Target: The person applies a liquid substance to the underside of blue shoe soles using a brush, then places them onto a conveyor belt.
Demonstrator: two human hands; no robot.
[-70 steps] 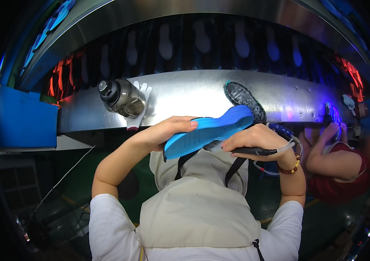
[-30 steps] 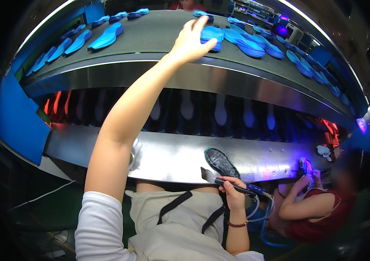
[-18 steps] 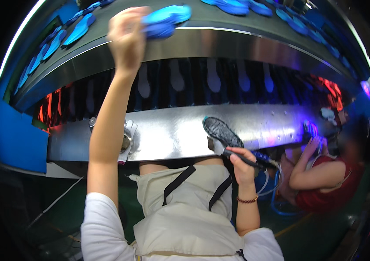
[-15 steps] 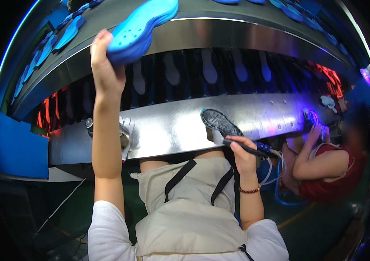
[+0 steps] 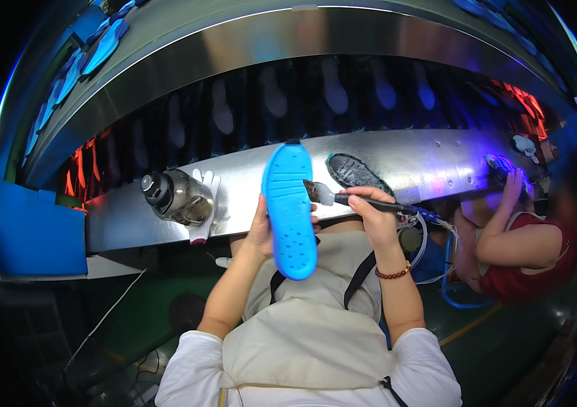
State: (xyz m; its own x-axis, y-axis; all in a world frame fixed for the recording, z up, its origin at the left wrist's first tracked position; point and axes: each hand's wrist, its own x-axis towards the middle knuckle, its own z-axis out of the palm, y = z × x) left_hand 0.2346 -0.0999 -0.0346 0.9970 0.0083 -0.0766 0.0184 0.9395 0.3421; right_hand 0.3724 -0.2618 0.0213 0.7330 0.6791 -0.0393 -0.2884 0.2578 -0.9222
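My left hand (image 5: 259, 230) is wrapped round a blue shoe sole (image 5: 290, 203) and holds it lengthwise in front of me, its ridged and dimpled face toward me. Fingertips show at the sole's right edge. My right hand (image 5: 374, 216) grips the black handle of a flat brush (image 5: 325, 196), its bristles pointing left. The bristle end overlaps the sole's right edge; I cannot tell whether it presses on it. Beyond the brush, a dark, sole-shaped piece with a grey, smeared surface (image 5: 355, 171) lies on the metal ledge (image 5: 237, 203).
On the ledge's left stand a dark-lidded bottle (image 5: 178, 197) and white gloves (image 5: 208, 186). Behind it runs a dark slot with sole-shaped reflections. Blue soles (image 5: 106, 47) lie on the upper belt at far left. A co-worker in red (image 5: 526, 254) sits at right. Tubes (image 5: 427, 254) hang by my right hand.
My left hand has come down from the upper belt, bringing the blue sole in front of me. My right hand has lifted the brush to the sole's edge. The bottle is now uncovered.
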